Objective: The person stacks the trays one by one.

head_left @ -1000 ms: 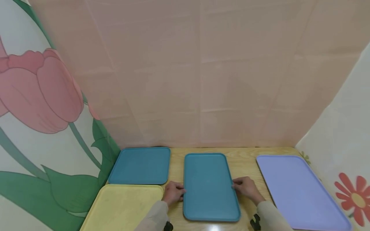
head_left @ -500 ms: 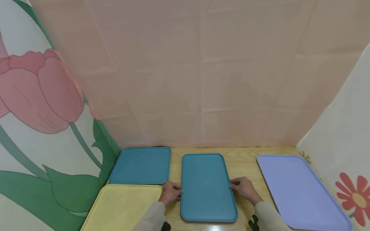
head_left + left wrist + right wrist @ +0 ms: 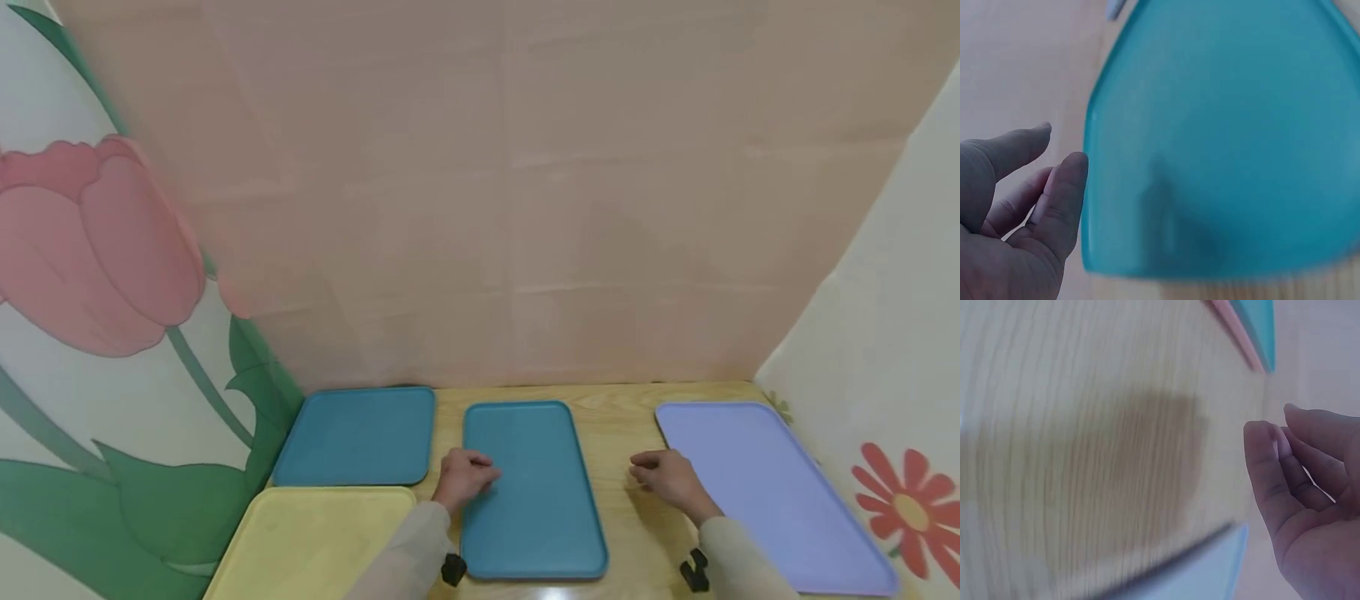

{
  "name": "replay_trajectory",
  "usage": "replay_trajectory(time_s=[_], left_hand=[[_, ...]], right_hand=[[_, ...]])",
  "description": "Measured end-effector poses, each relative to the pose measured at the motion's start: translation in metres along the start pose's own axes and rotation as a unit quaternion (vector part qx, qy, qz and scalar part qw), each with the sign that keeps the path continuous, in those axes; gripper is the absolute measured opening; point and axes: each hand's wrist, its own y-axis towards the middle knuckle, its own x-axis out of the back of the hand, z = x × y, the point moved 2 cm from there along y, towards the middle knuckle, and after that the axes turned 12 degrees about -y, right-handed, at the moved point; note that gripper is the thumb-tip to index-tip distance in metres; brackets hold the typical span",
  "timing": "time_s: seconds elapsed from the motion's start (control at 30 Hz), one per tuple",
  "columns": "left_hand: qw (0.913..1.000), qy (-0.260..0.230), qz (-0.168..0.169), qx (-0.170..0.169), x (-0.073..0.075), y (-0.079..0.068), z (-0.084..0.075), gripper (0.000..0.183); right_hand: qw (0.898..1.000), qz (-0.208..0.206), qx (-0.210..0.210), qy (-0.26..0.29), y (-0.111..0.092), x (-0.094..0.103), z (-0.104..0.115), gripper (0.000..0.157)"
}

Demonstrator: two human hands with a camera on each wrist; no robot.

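A teal rectangular tray lies lengthwise on the wooden table in the middle of the head view. Over its left side hovers my left hand, holding nothing; in the left wrist view its thumb and fingers are loosely bent and apart. My right hand hangs above the table between the teal tray and a lilac tray, casting a shadow on the wood. Nothing is in its loosely curved fingers. A pink edge shows under the teal tray's corner in the right wrist view.
A second teal tray lies at the back left, with a yellow tray in front of it. A pinkish covering rises behind the table. Flower-printed sheets stand at both sides.
Both hands have let go of the middle teal tray's edges. My left hand moved right, over the tray; my right hand moved right, away from it. Earlier, the tray shifted slightly left.
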Motion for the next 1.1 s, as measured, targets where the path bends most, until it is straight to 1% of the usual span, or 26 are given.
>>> replay_trajectory(time_s=[0.1,0.17,0.27,0.37,0.43,0.6,0.77,0.83,0.97,1.1], left_hand=[[0.9999,-0.006,0.003,0.008,-0.016,0.003,-0.007,0.028],[0.9998,-0.011,0.012,0.011,-0.029,0.006,-0.011,0.028],[0.9993,-0.023,0.025,0.017,-0.048,0.009,-0.019,0.028],[0.9989,-0.029,0.031,0.019,-0.068,0.01,-0.027,0.027],[0.9988,-0.032,0.029,0.022,-0.081,0.01,-0.032,0.027],[0.9979,-0.049,0.024,0.034,-0.11,0.01,-0.041,0.024],[0.9972,-0.058,0.026,0.039,-0.132,0.006,-0.046,0.021],[0.9965,-0.066,0.027,0.043,-0.14,0.004,-0.047,0.02],[0.995,-0.082,0.029,0.05,-0.153,-0.001,-0.05,0.019],[0.9939,-0.092,0.03,0.054,-0.164,-0.004,-0.051,0.017]], right_hand=[[1.0,-0.013,-0.001,-0.015,-0.001,0.013,-0.011,0.032],[0.999,-0.029,-0.001,-0.039,-0.002,0.024,-0.02,0.032],[0.998,-0.042,-0.009,-0.049,-0.004,0.041,-0.034,0.033],[0.998,-0.044,-0.017,-0.049,-0.007,0.058,-0.049,0.036],[0.997,-0.045,-0.024,-0.056,-0.008,0.069,-0.06,0.038],[0.993,-0.071,-0.031,-0.085,-0.012,0.092,-0.086,0.039],[0.99,-0.09,-0.04,-0.097,-0.023,0.112,-0.103,0.039],[0.989,-0.093,-0.052,-0.1,-0.028,0.12,-0.11,0.039],[0.988,-0.085,-0.078,-0.098,-0.034,0.134,-0.127,0.04],[0.987,-0.079,-0.091,-0.103,-0.037,0.142,-0.143,0.043]])
